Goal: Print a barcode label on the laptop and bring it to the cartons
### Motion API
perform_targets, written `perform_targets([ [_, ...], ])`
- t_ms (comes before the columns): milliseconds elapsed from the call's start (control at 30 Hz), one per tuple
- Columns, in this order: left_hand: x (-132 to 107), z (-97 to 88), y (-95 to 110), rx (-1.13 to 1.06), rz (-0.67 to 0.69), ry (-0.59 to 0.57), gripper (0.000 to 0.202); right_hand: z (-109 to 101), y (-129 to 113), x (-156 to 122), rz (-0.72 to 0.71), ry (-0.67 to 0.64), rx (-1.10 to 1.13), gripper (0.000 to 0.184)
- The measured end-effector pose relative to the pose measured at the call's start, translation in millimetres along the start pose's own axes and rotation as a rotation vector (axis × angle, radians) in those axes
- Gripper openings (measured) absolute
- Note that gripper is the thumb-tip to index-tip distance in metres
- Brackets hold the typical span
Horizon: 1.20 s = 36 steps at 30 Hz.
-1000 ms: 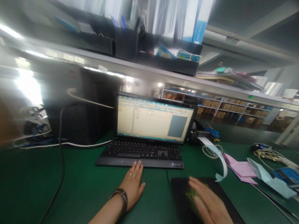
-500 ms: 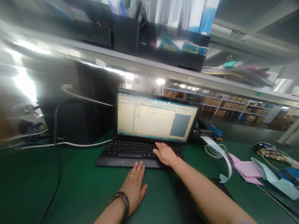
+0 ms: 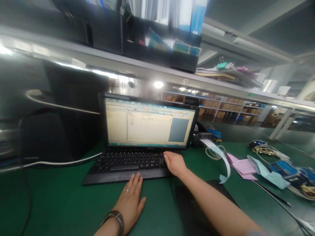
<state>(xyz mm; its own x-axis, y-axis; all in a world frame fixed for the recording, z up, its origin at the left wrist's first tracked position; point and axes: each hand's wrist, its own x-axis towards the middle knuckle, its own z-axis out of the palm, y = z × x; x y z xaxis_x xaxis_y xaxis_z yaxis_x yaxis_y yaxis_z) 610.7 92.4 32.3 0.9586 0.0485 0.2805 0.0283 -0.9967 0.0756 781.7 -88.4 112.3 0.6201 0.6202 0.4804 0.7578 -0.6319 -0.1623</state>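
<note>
Resting flat on green table (image 3: 56,203): left hand (image 3: 129,203), fingers spread, tips touching front edge of keyboard (image 3: 128,164), holding nothing. Right hand (image 3: 174,163) on keyboard's right end, fingers curled loosely onto keys, gripping nothing. Keyboard sits centre, just below lit screen (image 3: 147,123). Black mouse pad (image 3: 194,209) under right forearm. Paper strip (image 3: 221,159), pink slips (image 3: 240,165) right of keyboard.
</note>
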Motion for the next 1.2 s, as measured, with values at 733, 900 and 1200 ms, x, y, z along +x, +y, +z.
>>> perform_targets([
  [733, 0.6, -0.9, -0.5, 0.057, 0.022, 0.018, 0.061, -14.0, 65.3, -42.0, 0.210, 0.127, 0.020, 0.019],
  [900, 0.9, -3.4, -0.7, 0.039, 0.016, -0.008, 0.061, -10.9, 55.4, -40.2, 0.186, 0.090, 0.001, 0.019],
  [1200, -1.6, -5.6, 2.9, 0.011, -0.013, -0.028, 0.060, -54.5, 26.4, -120.2, 0.142, 0.134, 0.103, 0.026],
])
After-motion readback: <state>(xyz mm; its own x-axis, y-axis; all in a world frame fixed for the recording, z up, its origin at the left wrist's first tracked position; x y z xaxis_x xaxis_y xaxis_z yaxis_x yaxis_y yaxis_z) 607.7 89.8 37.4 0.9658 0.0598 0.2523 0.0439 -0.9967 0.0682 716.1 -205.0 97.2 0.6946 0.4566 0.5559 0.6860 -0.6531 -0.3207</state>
